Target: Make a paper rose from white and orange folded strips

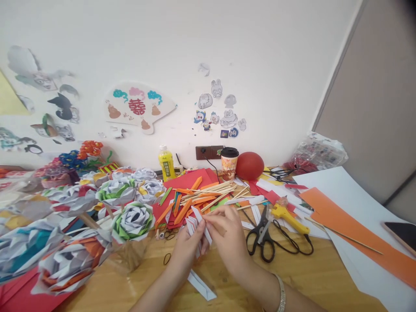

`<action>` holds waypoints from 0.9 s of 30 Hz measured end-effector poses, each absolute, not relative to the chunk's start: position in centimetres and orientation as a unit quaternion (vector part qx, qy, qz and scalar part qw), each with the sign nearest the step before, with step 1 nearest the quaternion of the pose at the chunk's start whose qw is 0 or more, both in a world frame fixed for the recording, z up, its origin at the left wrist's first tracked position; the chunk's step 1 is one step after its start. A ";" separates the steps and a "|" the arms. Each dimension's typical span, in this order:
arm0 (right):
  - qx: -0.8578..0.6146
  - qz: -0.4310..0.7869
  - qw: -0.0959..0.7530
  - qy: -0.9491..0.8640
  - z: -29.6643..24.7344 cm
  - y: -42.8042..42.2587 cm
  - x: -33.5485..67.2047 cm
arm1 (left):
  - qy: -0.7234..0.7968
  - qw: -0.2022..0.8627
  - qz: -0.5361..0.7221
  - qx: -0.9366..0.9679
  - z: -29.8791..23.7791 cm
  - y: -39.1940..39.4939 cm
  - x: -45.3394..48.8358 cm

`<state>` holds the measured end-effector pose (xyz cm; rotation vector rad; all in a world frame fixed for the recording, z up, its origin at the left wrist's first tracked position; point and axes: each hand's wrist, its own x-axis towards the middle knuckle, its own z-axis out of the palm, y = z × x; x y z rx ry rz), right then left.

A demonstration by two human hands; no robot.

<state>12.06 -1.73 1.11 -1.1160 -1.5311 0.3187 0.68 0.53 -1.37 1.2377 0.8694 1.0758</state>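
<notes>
My left hand (191,237) is closed around a small bundle of folded white paper strips (191,222), held above the wooden table. Close against it, my right hand (226,229) pinches at the edge of the bundle with thumb and forefinger; what lies between those fingertips is too small to make out. Below the hands, a folded white paper strip (202,286) lies on the table. Beyond them is a pile of orange folded strips (183,210) and thin wooden sticks (211,190). Black scissors (261,238) rest just right of my right hand.
Paper flowers (133,220) crowd the left side. A yellow glue gun (290,219) with a black cord lies right, near white sheets (344,260) and an orange sheet (354,236). Along the wall stand a yellow bottle (167,164), a lidded cup (229,165) and a red balloon (249,165).
</notes>
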 end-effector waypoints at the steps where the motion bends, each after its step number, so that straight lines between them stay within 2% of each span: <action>1: -0.489 0.156 0.573 -0.639 1.1 -1.6 12.1 | 0.375 0.604 0.463 0.529 -1.3 0.5 0.6; 5: -0.460 0.243 0.562 -0.643 1.1 -1.2 12.4 | 0.373 0.624 0.452 0.517 -0.8 0.3 0.5; 11: -0.415 0.230 0.514 -0.714 1.3 -1.4 13.0 | 0.361 0.650 0.448 0.496 -0.5 0.3 0.4; 16: -0.405 0.410 0.523 -0.628 1.6 -1.1 13.6 | 0.341 0.671 0.374 0.542 -0.6 0.0 0.0; 20: -0.342 0.534 0.510 -0.581 1.6 -0.8 13.8 | 0.314 0.692 0.335 0.557 -0.4 -0.3 -0.2; 23: -0.340 0.552 0.540 -0.537 1.5 -0.6 13.6 | 0.348 0.653 0.333 0.584 -0.1 -0.1 0.0; 27: -0.376 0.532 0.588 -0.480 1.0 -0.6 12.7 | 0.422 0.516 0.418 0.618 0.0 0.5 0.3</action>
